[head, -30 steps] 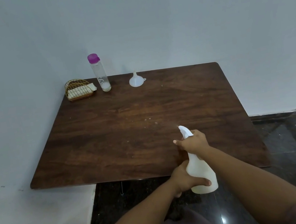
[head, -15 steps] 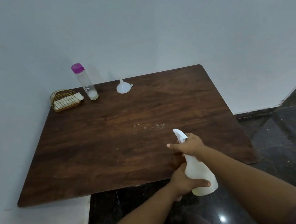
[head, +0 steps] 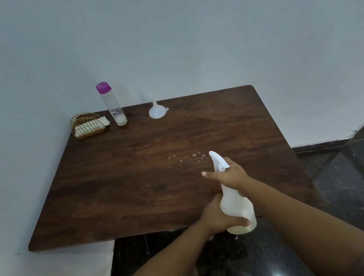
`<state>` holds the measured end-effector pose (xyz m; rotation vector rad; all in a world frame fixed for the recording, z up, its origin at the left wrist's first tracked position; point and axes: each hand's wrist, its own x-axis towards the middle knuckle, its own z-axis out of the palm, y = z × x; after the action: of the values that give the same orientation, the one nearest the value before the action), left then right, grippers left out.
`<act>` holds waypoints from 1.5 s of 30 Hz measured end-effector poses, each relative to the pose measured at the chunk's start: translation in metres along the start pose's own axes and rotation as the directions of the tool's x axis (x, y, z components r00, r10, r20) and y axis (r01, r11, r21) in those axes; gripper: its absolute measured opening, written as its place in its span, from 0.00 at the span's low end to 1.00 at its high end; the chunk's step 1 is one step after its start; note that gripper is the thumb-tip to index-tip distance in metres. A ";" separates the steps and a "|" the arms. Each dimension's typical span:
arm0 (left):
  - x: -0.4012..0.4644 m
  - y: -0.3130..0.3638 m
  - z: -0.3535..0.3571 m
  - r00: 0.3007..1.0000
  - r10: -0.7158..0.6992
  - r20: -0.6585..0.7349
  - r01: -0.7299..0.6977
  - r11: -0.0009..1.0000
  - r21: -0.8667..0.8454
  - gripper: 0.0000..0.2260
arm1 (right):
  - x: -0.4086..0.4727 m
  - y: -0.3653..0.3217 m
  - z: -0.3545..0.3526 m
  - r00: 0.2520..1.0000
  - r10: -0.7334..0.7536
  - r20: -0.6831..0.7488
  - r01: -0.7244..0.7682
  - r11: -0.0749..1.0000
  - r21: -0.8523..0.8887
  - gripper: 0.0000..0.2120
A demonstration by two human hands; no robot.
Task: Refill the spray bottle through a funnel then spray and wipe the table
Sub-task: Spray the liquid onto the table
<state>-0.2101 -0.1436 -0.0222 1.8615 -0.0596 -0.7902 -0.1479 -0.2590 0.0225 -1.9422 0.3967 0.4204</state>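
Note:
I hold a white spray bottle (head: 234,203) over the front edge of the dark wooden table (head: 135,181), nozzle pointing away from me. My right hand (head: 229,174) grips its neck at the trigger, one finger stretched out to the left. My left hand (head: 220,219) wraps the bottle's lower body. Small droplets (head: 189,158) lie on the wood just beyond the nozzle. A white funnel (head: 157,111) stands upside down near the far edge. A folded cloth (head: 89,126) rests in a gold wire basket (head: 87,132) at the far left corner.
A tall clear bottle with a purple cap (head: 112,104) stands next to the basket, nearly empty. The table sits in a corner against pale walls at the back and left. Dark glossy floor tiles (head: 362,181) lie to the right and under me.
More droplets have appeared on the wood in front of the nozzle. The view has shifted, with the table sitting lower and further right than half a second ago. Both hands keep their grip on the bottle.

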 end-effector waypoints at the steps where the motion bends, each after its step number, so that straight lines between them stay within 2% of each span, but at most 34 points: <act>1: 0.002 0.005 -0.009 1.000 0.013 -0.024 -0.013 1.000 0.015 0.42 | 0.002 -0.007 -0.002 0.999 -0.049 0.012 0.049 0.999 0.000 0.40; 3: 0.008 0.016 -0.031 0.995 0.055 -0.086 -0.048 0.995 0.085 0.43 | 0.006 -0.023 -0.006 0.991 -0.134 0.021 0.133 0.991 0.025 0.42; 6: 0.024 0.033 -0.065 0.980 0.139 -0.142 -0.105 0.969 0.223 0.47 | 0.016 -0.045 -0.012 0.992 -0.127 0.028 0.126 0.991 0.036 0.42; 9: 0.047 0.051 -0.097 0.959 0.186 -0.215 -0.124 0.955 0.271 0.42 | 0.031 -0.059 -0.019 0.986 -0.129 0.105 0.136 0.989 -0.054 0.45; 12: 0.073 0.072 -0.122 0.923 0.247 -0.294 -0.167 0.948 0.272 0.39 | 0.054 -0.070 -0.024 0.972 -0.133 0.193 0.146 0.988 -0.058 0.42; 14: 0.093 0.084 -0.138 0.899 0.297 -0.323 -0.214 0.939 0.268 0.40 | 0.073 -0.081 -0.024 0.969 -0.159 0.188 0.167 0.986 -0.029 0.42; 16: 0.116 0.095 -0.156 0.887 0.331 -0.321 -0.245 0.928 0.280 0.42 | 0.097 -0.095 -0.024 0.973 -0.197 0.116 0.204 0.978 -0.044 0.44; 20: 0.172 0.113 -0.202 0.909 0.304 -0.285 -0.216 0.929 0.301 0.46 | 0.155 -0.128 -0.024 0.969 -0.245 -0.031 0.237 0.957 -0.166 0.41; 24: 0.238 0.135 -0.251 0.941 0.278 -0.194 -0.202 0.919 0.338 0.45 | 0.229 -0.159 -0.023 0.963 -0.257 -0.077 0.237 0.950 -0.204 0.39; 32: 0.345 0.137 -0.288 0.956 0.224 -0.191 -0.145 0.923 0.356 0.41 | 0.341 -0.170 -0.019 0.961 -0.246 -0.124 0.207 0.943 -0.261 0.40; 40: 0.376 0.113 -0.292 0.958 0.220 -0.184 -0.155 0.937 0.312 0.44 | 0.372 -0.154 -0.014 0.973 -0.196 -0.119 0.156 0.946 -0.284 0.43; 43: 0.372 0.112 -0.291 0.955 0.212 -0.205 -0.121 0.915 0.385 0.49 | 0.366 -0.153 -0.009 0.975 -0.182 -0.130 0.146 0.959 -0.242 0.50; 45: 0.363 0.113 -0.289 0.947 0.220 -0.234 -0.095 0.888 0.450 0.48 | 0.356 -0.152 -0.002 0.970 -0.153 -0.190 0.110 0.969 -0.219 0.53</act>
<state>0.2646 -0.0998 -0.0419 2.3430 -0.2232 -0.4102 0.2362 -0.2319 -0.0192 -2.2108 0.3642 0.1791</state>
